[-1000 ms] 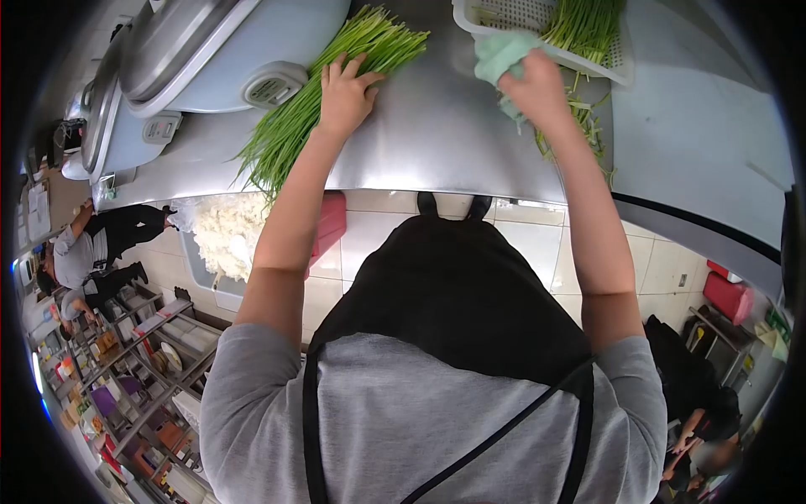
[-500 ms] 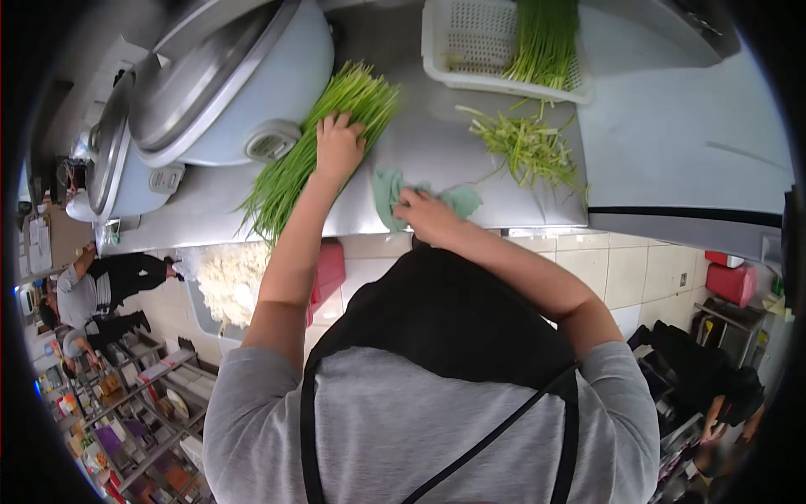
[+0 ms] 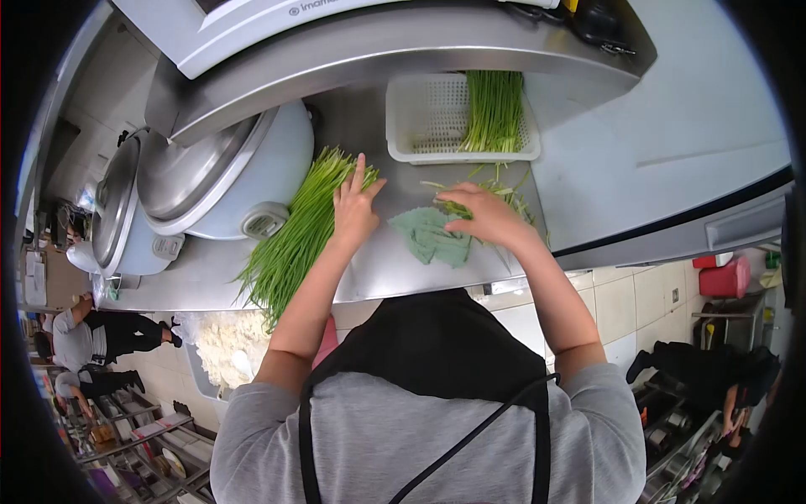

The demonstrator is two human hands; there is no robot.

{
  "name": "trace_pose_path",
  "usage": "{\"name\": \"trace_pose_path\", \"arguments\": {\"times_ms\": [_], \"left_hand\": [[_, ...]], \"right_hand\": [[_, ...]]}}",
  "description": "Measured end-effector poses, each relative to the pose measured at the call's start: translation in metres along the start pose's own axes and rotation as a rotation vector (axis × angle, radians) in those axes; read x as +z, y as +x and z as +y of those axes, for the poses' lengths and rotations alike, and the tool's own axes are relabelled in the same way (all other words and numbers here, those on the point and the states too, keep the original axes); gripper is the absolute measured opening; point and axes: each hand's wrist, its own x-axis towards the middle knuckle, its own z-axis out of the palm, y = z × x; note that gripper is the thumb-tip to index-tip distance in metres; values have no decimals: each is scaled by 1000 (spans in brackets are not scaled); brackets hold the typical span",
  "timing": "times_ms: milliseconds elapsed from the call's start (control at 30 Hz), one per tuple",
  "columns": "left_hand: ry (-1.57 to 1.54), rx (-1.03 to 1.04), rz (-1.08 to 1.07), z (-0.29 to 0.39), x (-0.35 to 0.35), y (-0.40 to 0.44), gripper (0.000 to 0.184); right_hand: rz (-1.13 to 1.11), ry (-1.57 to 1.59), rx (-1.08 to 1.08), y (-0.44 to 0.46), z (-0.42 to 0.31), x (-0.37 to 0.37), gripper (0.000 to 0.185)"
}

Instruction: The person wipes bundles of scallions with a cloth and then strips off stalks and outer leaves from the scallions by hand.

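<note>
A long bunch of green chives [image 3: 298,227] lies slantwise on the steel counter [image 3: 369,277], beside the rice cooker. At its upper right edge is my left hand [image 3: 357,206], fingers stretched and spread, holding nothing; whether it touches the leaves I cannot tell. My right hand [image 3: 487,215] is over a small pile of pale green trimmings [image 3: 516,200] and hides part of it. Its fingers and thumb are apart, with the thumb near a crumpled green cloth [image 3: 432,238] on the counter.
A white perforated basket [image 3: 411,155] holding more chives [image 3: 494,113] stands at the back. A steel shelf [image 3: 378,67] overhangs the counter. Rice cookers [image 3: 252,176] stand at left, a grey appliance [image 3: 655,151] at right. Other people [image 3: 126,336] are at far left and right.
My right hand has let go of the green cloth and moved right to the trimmings. My left hand has shifted off the chives to their edge, fingers spreading. The view has tilted up, showing the shelf.
</note>
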Motion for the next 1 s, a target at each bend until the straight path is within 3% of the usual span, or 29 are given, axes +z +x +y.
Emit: {"name": "trace_pose_path", "arguments": {"times_ms": [100, 200, 267, 300, 500, 567, 700, 767, 833, 867, 1000], "left_hand": [[-168, 5, 62, 9, 6, 42, 39], [-452, 58, 83, 27, 31, 97, 26], [-769, -97, -69, 41, 63, 133, 18], [-768, -84, -70, 53, 70, 146, 18], [-789, -375, -307, 105, 131, 218, 26], [-683, -284, -66, 110, 172, 233, 35], [-435, -268, -102, 115, 198, 241, 45], [-379, -300, -228, 99, 198, 252, 45], [-726, -539, -485, 68, 191, 260, 39], [-722, -544, -484, 51, 194, 263, 39], [-1458, -695, -279, -26, 255, 276, 27]], "right_hand": [[124, -4, 76, -13, 31, 2, 41], [108, 52, 92, -27, 41, 9, 39], [73, 86, 168, -35, 42, 15, 38], [22, 121, 246, -39, 42, 17, 38], [59, 252, 200, -64, 45, 19, 35], [120, 257, 148, -70, 50, 26, 32], [106, 292, 117, -71, 54, 23, 33], [90, 252, 108, -71, 57, 22, 33], [101, 279, 100, -72, 60, 18, 33], [115, 301, 92, -72, 62, 15, 34], [67, 408, 196, -73, 71, 5, 32]]}}
